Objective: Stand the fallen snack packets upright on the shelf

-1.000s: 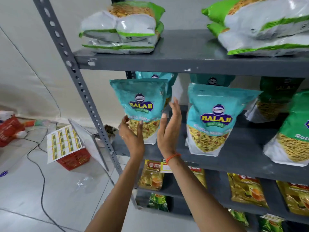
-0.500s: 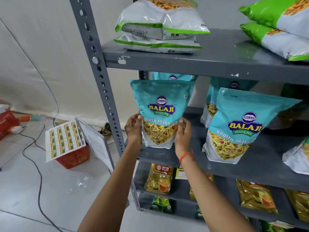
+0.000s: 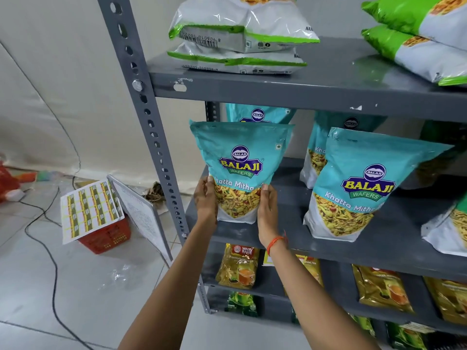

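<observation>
Your left hand (image 3: 206, 198) and right hand (image 3: 267, 210) grip the teal packet (image 3: 240, 157) by its lower sides; it stands upright at the left end of the middle shelf (image 3: 328, 251).

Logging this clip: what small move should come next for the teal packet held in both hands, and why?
Probably let go and draw both hands back. The teal packet already stands upright on the middle shelf, with the left hand and right hand flanking its base.

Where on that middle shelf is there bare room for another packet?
Bare grey strip between the held teal packet and the front teal packet beside it. The far right end is crowded with green packets.
</observation>
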`<state>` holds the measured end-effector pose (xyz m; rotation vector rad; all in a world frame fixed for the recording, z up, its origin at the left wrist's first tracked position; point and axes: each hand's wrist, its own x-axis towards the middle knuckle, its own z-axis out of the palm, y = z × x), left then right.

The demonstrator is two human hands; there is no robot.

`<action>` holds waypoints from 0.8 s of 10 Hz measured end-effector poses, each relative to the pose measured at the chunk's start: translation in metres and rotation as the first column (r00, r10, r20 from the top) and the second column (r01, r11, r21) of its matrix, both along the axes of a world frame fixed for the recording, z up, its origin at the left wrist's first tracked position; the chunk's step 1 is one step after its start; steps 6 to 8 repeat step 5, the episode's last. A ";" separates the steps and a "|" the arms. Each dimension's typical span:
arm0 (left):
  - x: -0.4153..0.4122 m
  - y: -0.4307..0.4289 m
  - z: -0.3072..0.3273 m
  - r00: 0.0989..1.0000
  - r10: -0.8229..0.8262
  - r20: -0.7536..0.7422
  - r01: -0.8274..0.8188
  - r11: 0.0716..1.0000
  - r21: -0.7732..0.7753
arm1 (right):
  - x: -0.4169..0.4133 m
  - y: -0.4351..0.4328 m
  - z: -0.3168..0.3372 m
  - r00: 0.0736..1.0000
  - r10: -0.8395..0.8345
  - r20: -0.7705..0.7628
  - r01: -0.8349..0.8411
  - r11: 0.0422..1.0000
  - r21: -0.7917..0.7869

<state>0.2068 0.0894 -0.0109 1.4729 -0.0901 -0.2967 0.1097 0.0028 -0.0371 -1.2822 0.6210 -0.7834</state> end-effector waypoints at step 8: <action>-0.055 0.000 0.002 0.995 0.041 -0.087 -0.019 0.971 0.237 | -0.035 0.007 0.026 0.957 -0.007 -0.292 -0.028 0.993 -0.115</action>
